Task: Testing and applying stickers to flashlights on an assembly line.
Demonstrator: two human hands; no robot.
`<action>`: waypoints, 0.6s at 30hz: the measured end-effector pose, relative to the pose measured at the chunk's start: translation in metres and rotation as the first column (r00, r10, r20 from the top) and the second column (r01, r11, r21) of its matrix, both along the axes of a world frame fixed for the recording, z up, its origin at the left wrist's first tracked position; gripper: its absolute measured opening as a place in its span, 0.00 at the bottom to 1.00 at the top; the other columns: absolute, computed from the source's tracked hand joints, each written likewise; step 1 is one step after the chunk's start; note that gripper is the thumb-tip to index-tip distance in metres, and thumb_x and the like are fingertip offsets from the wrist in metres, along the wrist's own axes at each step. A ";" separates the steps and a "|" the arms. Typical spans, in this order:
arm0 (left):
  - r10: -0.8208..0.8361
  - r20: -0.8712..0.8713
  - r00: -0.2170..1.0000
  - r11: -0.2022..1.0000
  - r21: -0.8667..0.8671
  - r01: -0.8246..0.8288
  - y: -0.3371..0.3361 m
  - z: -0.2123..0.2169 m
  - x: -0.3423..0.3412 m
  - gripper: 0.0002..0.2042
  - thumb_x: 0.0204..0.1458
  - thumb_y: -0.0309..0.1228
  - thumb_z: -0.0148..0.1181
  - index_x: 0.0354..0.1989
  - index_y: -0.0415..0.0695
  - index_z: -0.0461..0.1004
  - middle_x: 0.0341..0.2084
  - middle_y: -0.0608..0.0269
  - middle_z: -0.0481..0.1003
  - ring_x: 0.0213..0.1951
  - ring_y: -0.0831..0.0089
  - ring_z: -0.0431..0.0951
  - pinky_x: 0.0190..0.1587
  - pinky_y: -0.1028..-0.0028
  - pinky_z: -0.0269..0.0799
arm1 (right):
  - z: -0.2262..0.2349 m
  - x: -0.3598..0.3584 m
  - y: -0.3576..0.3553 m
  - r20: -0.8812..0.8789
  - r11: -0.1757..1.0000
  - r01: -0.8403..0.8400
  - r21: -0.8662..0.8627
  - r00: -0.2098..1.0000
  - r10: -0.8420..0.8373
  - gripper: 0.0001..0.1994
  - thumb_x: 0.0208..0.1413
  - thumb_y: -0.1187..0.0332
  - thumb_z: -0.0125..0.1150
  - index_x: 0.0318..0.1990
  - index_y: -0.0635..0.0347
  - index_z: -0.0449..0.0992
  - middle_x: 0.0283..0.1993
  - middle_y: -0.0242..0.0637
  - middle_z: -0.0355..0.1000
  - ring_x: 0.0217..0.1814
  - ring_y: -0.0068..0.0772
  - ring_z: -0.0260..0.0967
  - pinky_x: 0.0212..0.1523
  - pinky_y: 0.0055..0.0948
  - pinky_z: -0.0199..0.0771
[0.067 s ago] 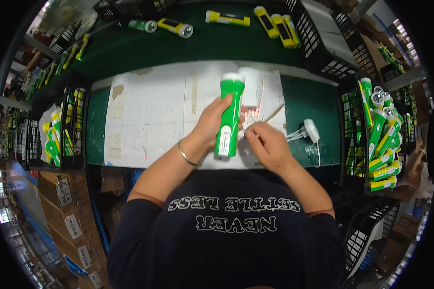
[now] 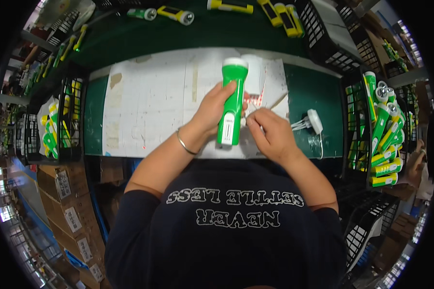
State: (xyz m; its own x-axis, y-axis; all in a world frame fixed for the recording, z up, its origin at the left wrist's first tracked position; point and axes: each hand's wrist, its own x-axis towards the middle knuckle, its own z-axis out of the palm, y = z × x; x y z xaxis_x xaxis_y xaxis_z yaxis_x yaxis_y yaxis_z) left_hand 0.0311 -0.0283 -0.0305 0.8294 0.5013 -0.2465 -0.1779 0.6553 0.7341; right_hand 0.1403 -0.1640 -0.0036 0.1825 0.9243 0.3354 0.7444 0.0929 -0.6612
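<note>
My left hand point(image 2: 216, 110) is wrapped around a green flashlight point(image 2: 234, 98) with a white head rim and a white switch panel. The flashlight stands lengthwise over the white paper, its head pointing away from me. Close to its right side is my right hand point(image 2: 271, 132), thumb and fingers pinched together. Something thin and pale shows at those fingertips, too small to name. Beyond the hands lie a white roll point(image 2: 254, 72) and a red-and-white patterned strip point(image 2: 256, 100), both partly hidden.
A white adapter point(image 2: 315, 120) with white cords lies right of the paper point(image 2: 147, 106). Black crates of green and yellow flashlights stand at left point(image 2: 74, 154) and right point(image 2: 348, 103). More flashlights point(image 2: 176, 15) lie along the far side. Cardboard boxes point(image 2: 72, 207) are stacked below left.
The whole view has shifted, so the bench sits slightly higher in the picture. My hands and the flashlight keep nearly the same place over the paper.
</note>
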 end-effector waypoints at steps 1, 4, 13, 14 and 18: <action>-0.006 -0.037 0.999 0.998 0.066 0.008 -0.001 0.001 0.000 0.15 0.59 0.39 0.44 0.46 0.40 0.62 0.30 0.57 0.71 0.26 0.73 0.72 0.26 0.75 0.72 | 0.002 -0.002 0.002 0.085 0.999 0.004 0.039 0.996 -0.008 0.05 0.52 0.71 0.52 0.29 0.61 0.70 0.26 0.40 0.66 0.24 0.42 0.66 0.24 0.32 0.65; 0.055 -0.043 0.998 0.958 0.283 -0.041 -0.004 -0.001 0.001 0.15 0.59 0.38 0.44 0.47 0.40 0.60 0.34 0.57 0.71 0.30 0.74 0.73 0.31 0.76 0.72 | 0.008 -0.003 0.011 0.306 1.000 0.019 0.022 0.952 -0.025 0.03 0.48 0.69 0.56 0.28 0.57 0.70 0.24 0.36 0.66 0.21 0.40 0.66 0.20 0.32 0.66; 0.169 -0.020 0.986 0.873 0.466 -0.140 0.011 0.007 -0.009 0.20 0.61 0.46 0.34 0.49 0.42 0.59 0.36 0.57 0.70 0.32 0.75 0.72 0.34 0.76 0.71 | 0.002 -0.021 0.013 0.500 0.990 -0.142 -0.007 0.857 0.126 0.05 0.43 0.68 0.59 0.24 0.54 0.67 0.21 0.32 0.62 0.18 0.33 0.65 0.18 0.31 0.65; 0.164 0.008 0.986 0.867 0.475 -0.148 0.012 0.007 -0.011 0.21 0.61 0.47 0.32 0.49 0.42 0.59 0.36 0.57 0.70 0.32 0.75 0.72 0.33 0.76 0.72 | 0.008 -0.018 0.016 0.493 0.994 -0.109 0.022 0.866 0.084 0.05 0.43 0.68 0.59 0.24 0.54 0.67 0.21 0.31 0.62 0.18 0.33 0.65 0.18 0.30 0.65; 0.138 0.029 0.990 0.803 0.582 -0.129 0.010 0.000 -0.012 0.22 0.61 0.48 0.29 0.48 0.42 0.59 0.36 0.57 0.70 0.32 0.75 0.72 0.36 0.75 0.71 | 0.011 -0.018 0.026 0.538 0.999 -0.048 0.005 0.842 0.037 0.05 0.44 0.68 0.58 0.25 0.54 0.67 0.22 0.31 0.63 0.19 0.34 0.66 0.18 0.31 0.66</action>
State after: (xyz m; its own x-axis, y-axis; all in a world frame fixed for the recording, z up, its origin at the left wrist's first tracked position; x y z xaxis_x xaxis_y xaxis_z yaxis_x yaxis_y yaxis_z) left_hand 0.0189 -0.0182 -0.0305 0.7426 0.6597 0.1158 -0.2187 0.0754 0.9729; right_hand 0.1226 -0.1375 0.0069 -0.0705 0.9199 0.3857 0.9776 0.1406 -0.1566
